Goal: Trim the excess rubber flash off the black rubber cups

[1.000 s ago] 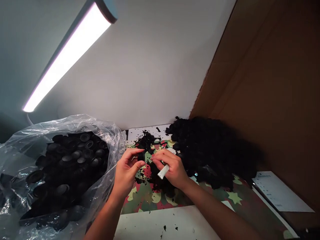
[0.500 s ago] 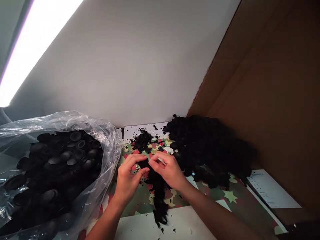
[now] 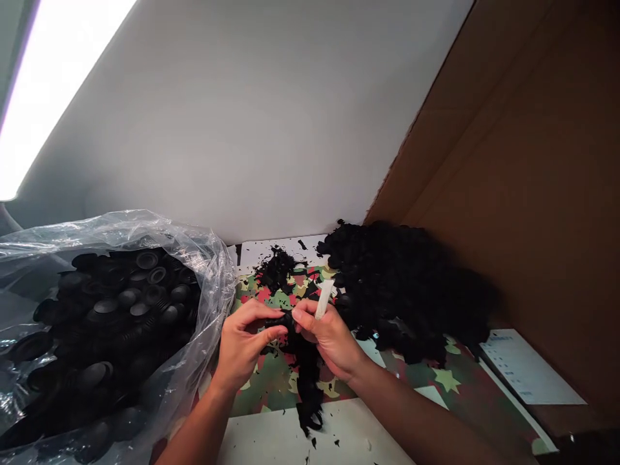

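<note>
My left hand (image 3: 245, 342) is closed, with thumb and fingers pinching a small black rubber part (image 3: 275, 321). Against the right end of that part are the thumb and fingertips of my right hand (image 3: 329, 336). The same hand grips a flat, whitish strip-like tool (image 3: 324, 298), which sticks up between thumb and fingers; its lower end is hidden. Below both hands, dark scraps (image 3: 309, 387) trail down over a camouflage-patterned sheet (image 3: 261, 394). Whether my right fingertips also hold a scrap cannot be made out.
A clear plastic bag (image 3: 213, 258) full of round, ribbed black rubber parts (image 3: 128, 300) stands at left. A large black heap (image 3: 402, 290) lies at right, beside a cardboard wall (image 3: 523, 161). A smaller pile of shreds (image 3: 278, 268) sits behind my hands. A white printed card (image 3: 530, 365) lies far right.
My right hand has turned, so the whitish tool now stands up plainly in it. My left hand has shifted slightly left and down, and the black rubber part now lies more sideways.
</note>
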`<move>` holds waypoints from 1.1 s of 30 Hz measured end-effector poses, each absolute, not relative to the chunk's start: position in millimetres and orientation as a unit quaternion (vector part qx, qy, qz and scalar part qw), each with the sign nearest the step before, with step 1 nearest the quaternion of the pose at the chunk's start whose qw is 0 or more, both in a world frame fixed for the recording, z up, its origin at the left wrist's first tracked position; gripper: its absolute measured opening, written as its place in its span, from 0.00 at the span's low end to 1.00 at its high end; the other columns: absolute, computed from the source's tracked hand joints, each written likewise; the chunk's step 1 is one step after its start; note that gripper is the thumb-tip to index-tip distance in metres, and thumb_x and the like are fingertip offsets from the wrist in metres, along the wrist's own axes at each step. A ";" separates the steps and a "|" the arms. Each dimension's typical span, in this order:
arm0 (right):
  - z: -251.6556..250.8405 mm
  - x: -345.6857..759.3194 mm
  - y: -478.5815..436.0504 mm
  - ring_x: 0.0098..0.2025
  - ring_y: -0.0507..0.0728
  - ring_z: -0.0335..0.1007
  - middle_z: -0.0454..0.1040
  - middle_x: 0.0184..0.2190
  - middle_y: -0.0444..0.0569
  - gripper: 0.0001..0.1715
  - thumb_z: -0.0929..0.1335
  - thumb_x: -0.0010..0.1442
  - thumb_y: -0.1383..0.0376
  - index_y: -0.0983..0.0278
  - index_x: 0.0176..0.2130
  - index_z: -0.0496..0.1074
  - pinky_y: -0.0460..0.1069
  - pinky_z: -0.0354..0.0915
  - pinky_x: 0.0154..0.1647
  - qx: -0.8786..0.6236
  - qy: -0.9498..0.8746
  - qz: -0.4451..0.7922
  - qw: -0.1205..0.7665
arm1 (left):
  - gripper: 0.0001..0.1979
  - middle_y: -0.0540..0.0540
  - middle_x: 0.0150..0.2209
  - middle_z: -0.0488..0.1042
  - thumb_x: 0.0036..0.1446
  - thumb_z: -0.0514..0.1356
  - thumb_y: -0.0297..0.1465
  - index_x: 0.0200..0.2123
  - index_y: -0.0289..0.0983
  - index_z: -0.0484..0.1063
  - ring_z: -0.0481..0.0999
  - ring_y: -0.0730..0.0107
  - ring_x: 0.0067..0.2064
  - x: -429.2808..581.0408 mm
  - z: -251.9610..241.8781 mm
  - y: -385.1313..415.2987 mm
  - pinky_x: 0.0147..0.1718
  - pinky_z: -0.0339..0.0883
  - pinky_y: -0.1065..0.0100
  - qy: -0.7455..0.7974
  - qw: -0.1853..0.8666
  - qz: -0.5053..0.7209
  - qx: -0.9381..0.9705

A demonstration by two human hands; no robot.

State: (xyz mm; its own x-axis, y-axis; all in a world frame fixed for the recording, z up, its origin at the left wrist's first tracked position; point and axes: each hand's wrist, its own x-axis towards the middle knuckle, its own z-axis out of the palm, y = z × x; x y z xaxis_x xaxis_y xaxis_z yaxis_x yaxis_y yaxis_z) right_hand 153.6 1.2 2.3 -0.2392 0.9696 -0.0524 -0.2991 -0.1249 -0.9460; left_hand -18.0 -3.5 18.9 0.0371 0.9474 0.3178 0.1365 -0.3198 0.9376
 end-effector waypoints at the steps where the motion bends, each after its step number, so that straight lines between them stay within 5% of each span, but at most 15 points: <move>1: 1.2 154.4 2.3 0.21 0.47 0.43 0.57 0.19 0.38 0.28 0.73 0.52 0.44 0.63 0.23 0.67 0.45 0.44 0.21 -0.373 -0.455 0.652 0.477 | 0.07 0.44 0.28 0.80 0.45 0.74 0.36 0.28 0.41 0.84 0.77 0.65 0.30 -17.5 18.9 -3.7 0.31 0.71 0.68 0.445 0.375 0.536 0.612; 5: -1.5 164.7 9.4 0.23 0.50 0.55 0.69 0.25 0.45 0.29 0.66 0.63 0.42 0.63 0.28 0.75 0.46 0.55 0.22 -0.394 -0.545 0.539 0.507 | 0.05 0.45 0.26 0.80 0.46 0.73 0.34 0.26 0.41 0.84 0.76 0.66 0.29 -17.3 17.5 -3.8 0.28 0.69 0.69 0.466 0.369 0.519 0.614; 8: -0.9 176.3 12.1 0.35 0.56 0.70 0.76 0.37 0.52 0.37 0.55 0.69 0.42 0.61 0.33 0.79 0.50 0.68 0.33 -0.398 -0.553 0.434 0.590 | 0.04 0.45 0.26 0.80 0.46 0.73 0.34 0.26 0.41 0.84 0.76 0.66 0.28 -18.6 16.1 -2.9 0.28 0.68 0.69 0.474 0.374 0.504 0.617; 11: 2.1 184.5 9.5 0.31 0.56 0.74 0.77 0.32 0.52 0.44 0.50 0.69 0.38 0.61 0.35 0.80 0.50 0.70 0.28 -0.359 -0.566 0.463 0.580 | 0.05 0.45 0.26 0.80 0.46 0.73 0.35 0.26 0.41 0.84 0.75 0.66 0.28 -19.0 16.4 -2.2 0.28 0.68 0.69 0.476 0.382 0.497 0.617; 14: 6.2 185.4 4.4 0.29 0.57 0.76 0.78 0.31 0.51 0.33 0.62 0.65 0.39 0.62 0.39 0.79 0.51 0.72 0.29 -0.329 -0.614 0.460 0.551 | 0.05 0.46 0.25 0.79 0.46 0.73 0.35 0.26 0.41 0.84 0.75 0.66 0.28 -19.2 18.7 -2.1 0.27 0.68 0.69 0.471 0.382 0.496 0.621; 18: 10.7 182.0 -1.0 0.34 0.56 0.77 0.80 0.33 0.49 0.09 0.73 0.62 0.58 0.60 0.34 0.76 0.50 0.73 0.35 -0.325 -0.669 0.369 0.558 | 0.05 0.46 0.24 0.79 0.47 0.73 0.35 0.26 0.41 0.84 0.75 0.66 0.27 -21.0 19.7 -2.1 0.28 0.68 0.69 0.472 0.374 0.489 0.631; 25: 13.1 187.7 -1.4 0.46 0.58 0.77 0.81 0.46 0.52 0.06 0.67 0.67 0.65 0.60 0.35 0.72 0.55 0.72 0.49 -0.263 -0.784 0.292 0.480 | 0.06 0.45 0.25 0.79 0.48 0.73 0.37 0.27 0.41 0.84 0.75 0.66 0.28 -22.8 13.6 -1.3 0.29 0.67 0.69 0.474 0.378 0.477 0.636; 33: 11.0 188.0 1.6 0.45 0.58 0.77 0.82 0.45 0.52 0.08 0.65 0.70 0.64 0.60 0.37 0.72 0.56 0.71 0.48 -0.259 -0.806 0.272 0.457 | 0.05 0.46 0.25 0.79 0.48 0.72 0.35 0.27 0.41 0.84 0.74 0.66 0.28 -22.9 12.5 -0.9 0.29 0.65 0.69 0.480 0.378 0.466 0.640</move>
